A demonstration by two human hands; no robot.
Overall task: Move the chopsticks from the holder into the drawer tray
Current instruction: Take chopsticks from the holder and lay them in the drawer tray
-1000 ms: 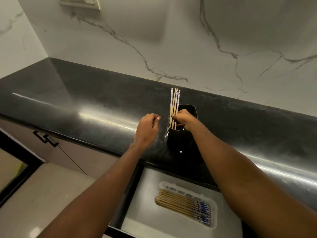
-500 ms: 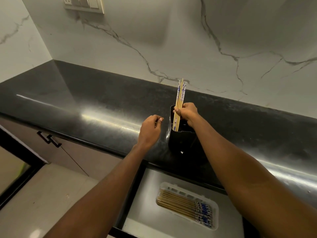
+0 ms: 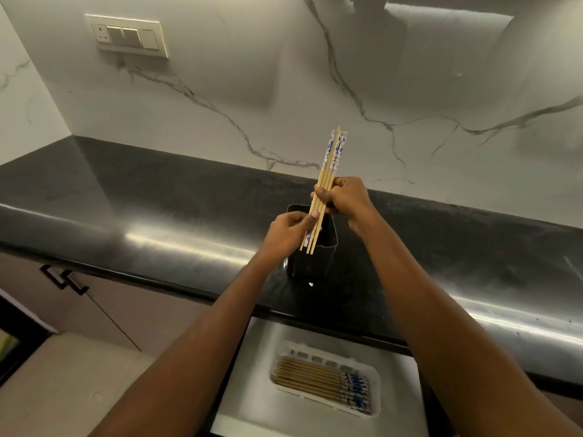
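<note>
A small bundle of wooden chopsticks [image 3: 330, 159] with blue-and-white patterned ends is held upright above the black holder [image 3: 310, 263] on the dark counter. My right hand [image 3: 345, 197] grips the bundle near its middle. My left hand [image 3: 288, 227] pinches the lower tips just over the holder's mouth. Below the counter edge, the open drawer [image 3: 394, 405] holds a white tray [image 3: 375, 376] with several more chopsticks [image 3: 309, 378] lying flat in it, patterned ends to the right.
The black counter [image 3: 142, 209] runs along a white marble wall with a switch plate [image 3: 127, 36] at upper left. Cabinet doors with a dark handle [image 3: 64, 280] lie to the left of the drawer, above a pale floor.
My right hand has lifted the bundle out of the holder. My left hand has moved right from the counter and taken hold of the chopsticks' lower ends.
</note>
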